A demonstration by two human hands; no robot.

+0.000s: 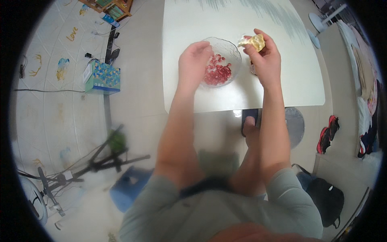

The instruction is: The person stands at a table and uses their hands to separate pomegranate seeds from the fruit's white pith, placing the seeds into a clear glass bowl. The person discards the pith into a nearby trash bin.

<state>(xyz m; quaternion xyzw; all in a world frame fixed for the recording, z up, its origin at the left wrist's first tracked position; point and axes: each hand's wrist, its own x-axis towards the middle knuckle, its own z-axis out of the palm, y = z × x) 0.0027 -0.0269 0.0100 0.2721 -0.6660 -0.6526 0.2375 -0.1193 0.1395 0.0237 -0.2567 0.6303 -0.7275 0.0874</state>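
A clear glass bowl (235, 62) stands on the white table (211, 101) and holds loose red pomegranate seeds (218, 73). Over the bowl's left rim is my left hand (195, 62), its fingers curled inward; whether anything is between them is hidden. To the right of the bowl, my right hand (267, 56) grips a piece of pale yellow pomegranate rind (256, 43) between thumb and fingers, raised above the table. Beneath that hand a reddish piece (252, 68), perhaps more pomegranate, is mostly covered.
Under the table's front edge are my foot in a dark slipper (250, 121) and a round grey stool top (294, 127). A blue stool (130, 187) and a black stand (99, 165) are at left. A black bag (325, 199) lies at right.
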